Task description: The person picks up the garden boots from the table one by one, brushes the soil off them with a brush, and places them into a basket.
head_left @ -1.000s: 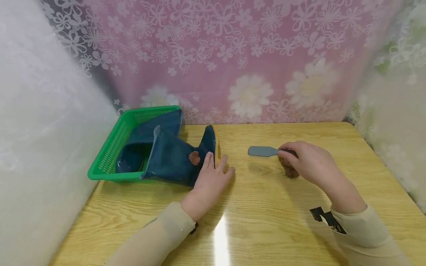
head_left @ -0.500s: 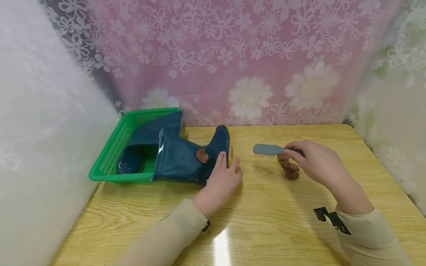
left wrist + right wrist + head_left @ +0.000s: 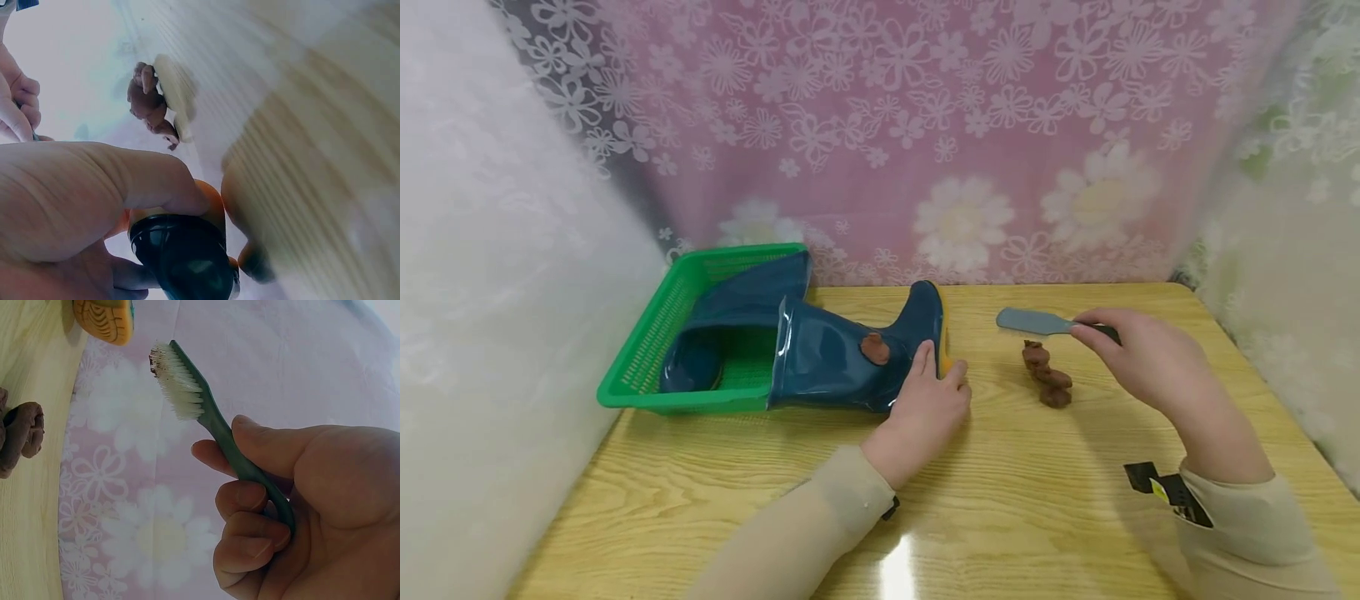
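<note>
My left hand [image 3: 928,412] grips a dark blue rubber boot [image 3: 831,354] near its heel, thumb and fingers either side in the left wrist view. The boot lies on its side, toe away from me, shaft opening over the basket's right edge. A brown patch [image 3: 875,349] sticks to the boot near the ankle. Its sole [image 3: 106,325] is yellow-orange. With my right hand [image 3: 1157,362] I hold a grey-green scrubbing brush [image 3: 215,428] by its handle, raised over the table. Brown residue marks the tip of its white bristles [image 3: 178,387].
A lumpy brown clay-like strip [image 3: 1047,375] lies on the wooden table [image 3: 1000,500] between the hands. At the left, a green plastic basket [image 3: 625,367] holds a second blue boot [image 3: 737,292]. A flowered curtain [image 3: 880,167] hangs behind the table.
My left hand has moved right, bringing the boot with it, further out of the basket. My right hand and the brush have shifted right and slightly up, uncovering the brown strip.
</note>
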Available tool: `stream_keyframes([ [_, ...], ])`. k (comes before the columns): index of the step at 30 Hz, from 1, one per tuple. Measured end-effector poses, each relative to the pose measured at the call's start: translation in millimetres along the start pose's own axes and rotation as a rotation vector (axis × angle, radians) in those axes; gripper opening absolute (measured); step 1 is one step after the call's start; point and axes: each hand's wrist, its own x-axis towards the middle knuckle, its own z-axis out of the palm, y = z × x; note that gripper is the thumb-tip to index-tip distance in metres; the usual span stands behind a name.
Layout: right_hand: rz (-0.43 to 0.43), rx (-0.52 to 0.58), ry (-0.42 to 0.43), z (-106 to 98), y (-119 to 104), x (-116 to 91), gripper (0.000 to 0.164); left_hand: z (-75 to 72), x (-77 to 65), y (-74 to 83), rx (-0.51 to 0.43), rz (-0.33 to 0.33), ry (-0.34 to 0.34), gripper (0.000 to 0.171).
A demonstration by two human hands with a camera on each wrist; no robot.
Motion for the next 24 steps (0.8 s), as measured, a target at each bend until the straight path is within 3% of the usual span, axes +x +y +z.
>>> stream_keyframes([
  [12,0.012,0.007,0.012,-4,5,-4,0.060,-9.7,13.2,19.4,0.021,-0.011,-0.001,0.042],
  [19,0.014,0.002,0.017,-6,5,-4,0.059,-9.2,14.3,22.9,-0.105,-0.070,0.083,0.049],
  [24,0.016,0.003,0.018,-5,5,-4,0.058,-11.5,19.9,25.9,-0.165,-0.040,0.012,0.057],
])
